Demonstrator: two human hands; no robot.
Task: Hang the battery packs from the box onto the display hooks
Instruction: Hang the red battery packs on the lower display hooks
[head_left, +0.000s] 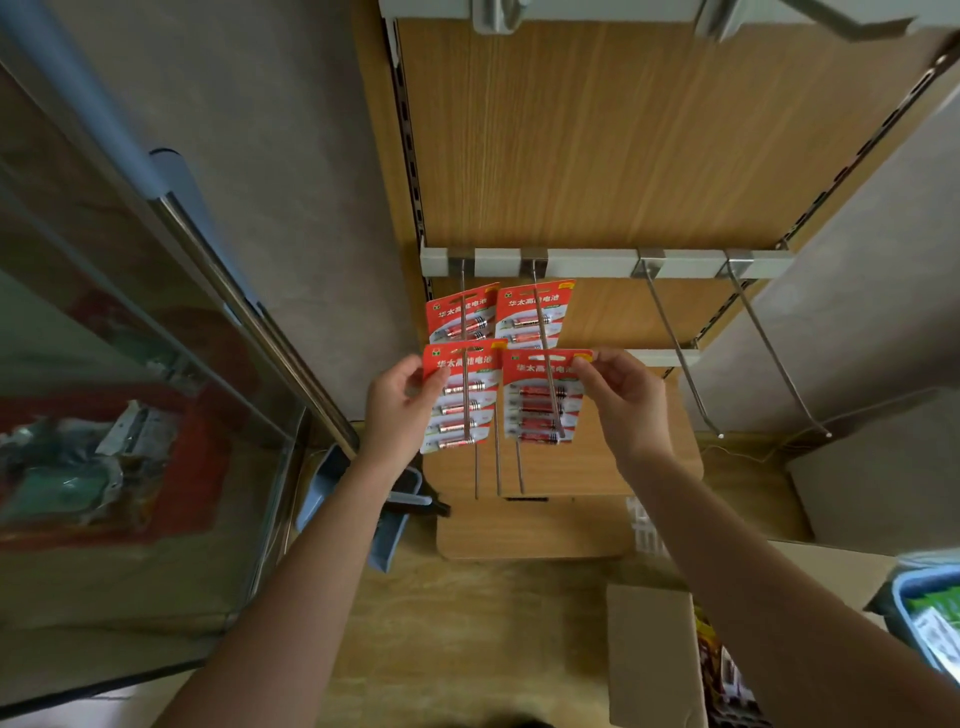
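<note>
- Far on your left stands a glass case (130, 415) with red and green things inside.
- Down by its corner, a blue dustpan (387, 535) leans near the floor.
- Next comes your left hand (395, 410). Its thumb and fingers are curled on the left edge of the left front pack (460, 395), and they hold it.
- That red battery pack sits on the first hook (476, 467), and the hook's wire runs down across its front.
- Behind it, closer to the white rail (592, 262), the two back packs (460, 312) hang side by side, one on each hook.
- Just to the right, the right front pack (540, 397) is on the second hook (543, 332), near the hook's tip.
- Your right hand (623, 400) pinches that pack's top right corner with thumb and fingertips. The other fingers are bent loosely.
- Further right, two bare hooks (680, 358) stick out from the same rail.
- Low on your right, the cardboard box (654, 654) stands open on the floor, partly hidden under your right arm.
- At the far right edge, a blue basket (930, 613) holds green packets.
</note>
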